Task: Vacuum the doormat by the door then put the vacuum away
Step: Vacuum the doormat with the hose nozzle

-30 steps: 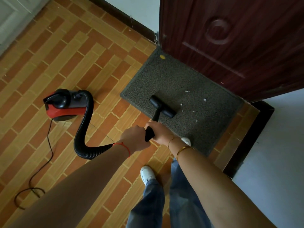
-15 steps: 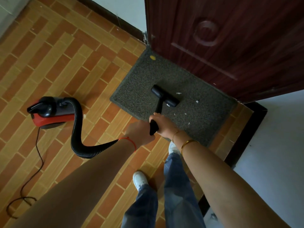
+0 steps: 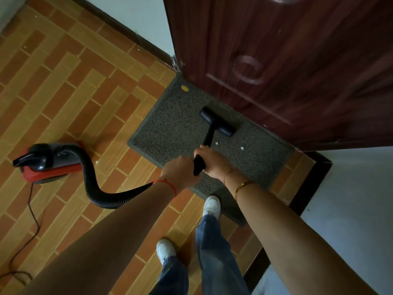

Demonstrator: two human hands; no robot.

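A dark grey doormat (image 3: 174, 128) lies on the tiled floor against the dark wooden door (image 3: 297, 60). The black vacuum nozzle (image 3: 218, 121) sits on the mat close to the door's bottom edge. Its black wand (image 3: 201, 158) runs back to me; my right hand (image 3: 212, 161) grips it from the right and my left hand (image 3: 180, 172) holds it from the left, just behind. A ribbed black hose (image 3: 93, 184) curves from my hands to the red and black vacuum body (image 3: 45, 161) on the floor at left. Two white scraps (image 3: 242, 148) and a yellow speck (image 3: 184, 88) lie on the mat.
The vacuum's black power cord (image 3: 32, 213) trails over the tiles to the lower left. My right white shoe (image 3: 211, 205) stands on the mat's near edge, my left shoe (image 3: 164, 251) on the tiles. A white wall (image 3: 350, 199) with a dark skirting stands at right.
The nozzle has slid forward across the mat toward the door, passing over most of the white scraps. I have stepped closer, my right foot now on the mat.
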